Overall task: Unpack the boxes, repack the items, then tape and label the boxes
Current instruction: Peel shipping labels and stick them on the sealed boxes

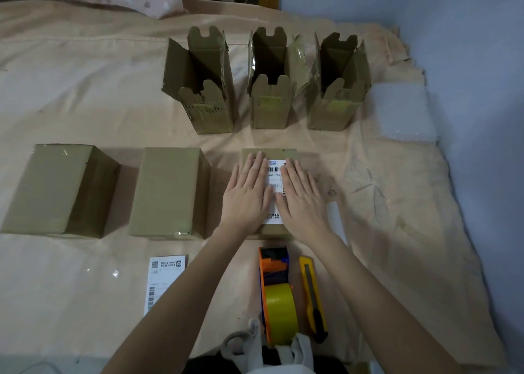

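A closed cardboard box (292, 153) lies in the near row at the right with a white shipping label (274, 172) on its top. My left hand (248, 192) and my right hand (302, 195) both press flat on the label, fingers straight, one on each side of the barcode. Two more closed, taped boxes lie to the left: a middle box (167, 192) and a left box (56, 189). Behind them stand three open boxes with flaps up: a left one (204, 90), a middle one (270, 90) and a right one (337, 90).
An orange tape dispenser (276, 297) with a yellow roll and a yellow utility knife (313, 294) lie near my body. Another label sheet (163, 283) lies at the near left. A foam sheet (402, 112) rests by the blue wall at the right. All sits on a beige bedspread (85, 90).
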Motion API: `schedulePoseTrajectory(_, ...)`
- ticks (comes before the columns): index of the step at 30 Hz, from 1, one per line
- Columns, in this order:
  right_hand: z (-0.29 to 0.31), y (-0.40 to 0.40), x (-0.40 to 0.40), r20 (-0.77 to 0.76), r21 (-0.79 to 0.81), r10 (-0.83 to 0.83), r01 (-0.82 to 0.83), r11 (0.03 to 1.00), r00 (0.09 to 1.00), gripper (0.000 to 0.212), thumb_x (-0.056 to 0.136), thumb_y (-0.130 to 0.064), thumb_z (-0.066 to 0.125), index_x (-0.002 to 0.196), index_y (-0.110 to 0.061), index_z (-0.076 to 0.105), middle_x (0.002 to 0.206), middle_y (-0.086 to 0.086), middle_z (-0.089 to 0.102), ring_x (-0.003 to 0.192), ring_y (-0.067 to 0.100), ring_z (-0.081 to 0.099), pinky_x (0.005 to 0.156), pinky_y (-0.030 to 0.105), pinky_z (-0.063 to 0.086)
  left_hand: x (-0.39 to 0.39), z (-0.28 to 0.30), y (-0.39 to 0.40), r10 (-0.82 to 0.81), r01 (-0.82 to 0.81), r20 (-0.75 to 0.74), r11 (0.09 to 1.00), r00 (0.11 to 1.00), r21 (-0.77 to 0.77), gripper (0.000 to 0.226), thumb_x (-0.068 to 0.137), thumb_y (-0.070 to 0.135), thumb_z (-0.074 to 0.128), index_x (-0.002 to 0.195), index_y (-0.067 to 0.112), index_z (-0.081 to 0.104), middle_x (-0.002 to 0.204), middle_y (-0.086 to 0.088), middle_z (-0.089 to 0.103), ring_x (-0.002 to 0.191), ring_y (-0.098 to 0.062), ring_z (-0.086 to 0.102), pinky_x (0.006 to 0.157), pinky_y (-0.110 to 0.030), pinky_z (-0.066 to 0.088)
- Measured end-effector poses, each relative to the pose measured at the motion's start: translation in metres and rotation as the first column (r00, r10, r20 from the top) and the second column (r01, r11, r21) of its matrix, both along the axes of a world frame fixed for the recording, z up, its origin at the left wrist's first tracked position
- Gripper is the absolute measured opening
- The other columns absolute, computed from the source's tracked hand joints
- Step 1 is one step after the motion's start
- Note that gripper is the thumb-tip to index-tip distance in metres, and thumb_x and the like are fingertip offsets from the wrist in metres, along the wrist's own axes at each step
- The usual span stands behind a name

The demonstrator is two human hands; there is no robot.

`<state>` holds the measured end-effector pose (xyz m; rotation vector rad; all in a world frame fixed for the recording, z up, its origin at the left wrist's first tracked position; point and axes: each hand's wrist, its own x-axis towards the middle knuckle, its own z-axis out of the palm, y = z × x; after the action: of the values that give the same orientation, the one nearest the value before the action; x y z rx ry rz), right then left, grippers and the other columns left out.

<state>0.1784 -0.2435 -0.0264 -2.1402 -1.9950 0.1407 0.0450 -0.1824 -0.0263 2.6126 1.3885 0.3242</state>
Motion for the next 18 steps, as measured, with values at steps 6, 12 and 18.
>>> schedulePoseTrajectory(6,-0.001,-0.013,-0.002,0.046,0.011,0.022,-0.023,1.000,0.999,0.057,0.100,-0.039,0.016,0.146,-0.005,0.018,0.156,0.012,0.020,0.146,0.022,0.014,0.119,0.040,0.013,0.001,-0.006,-0.006,0.170,-0.168,0.031,0.984,0.985,-0.053,0.064,0.096,0.041,0.005,0.151,0.009,0.011,0.159,-0.005,0.008,0.145,-0.014,-0.004,0.119,-0.035,-0.003)
schedulePoseTrajectory(12,0.003,-0.036,-0.008,0.154,0.014,0.231,-0.236,0.972,0.961,0.053,0.103,-0.034,0.016,0.147,-0.007,0.028,0.155,0.009,0.025,0.145,0.021,0.019,0.117,0.044,0.016,0.001,-0.008,-0.006,0.171,-0.165,0.092,0.984,0.981,-0.070,0.063,0.096,0.040,0.007,0.151,0.011,0.016,0.159,-0.002,0.009,0.145,-0.013,-0.002,0.119,-0.034,-0.001)
schedulePoseTrajectory(18,0.000,-0.057,0.008,0.111,0.015,0.256,-0.259,0.966,0.960,0.052,0.105,-0.033,0.012,0.147,-0.007,0.029,0.155,0.008,0.027,0.145,0.022,0.020,0.115,0.045,0.021,0.000,-0.002,-0.008,0.063,-0.063,0.017,0.997,0.998,0.036,0.058,0.099,0.036,0.020,0.145,0.003,0.031,0.154,-0.012,0.028,0.144,-0.024,0.018,0.118,-0.040,0.005)
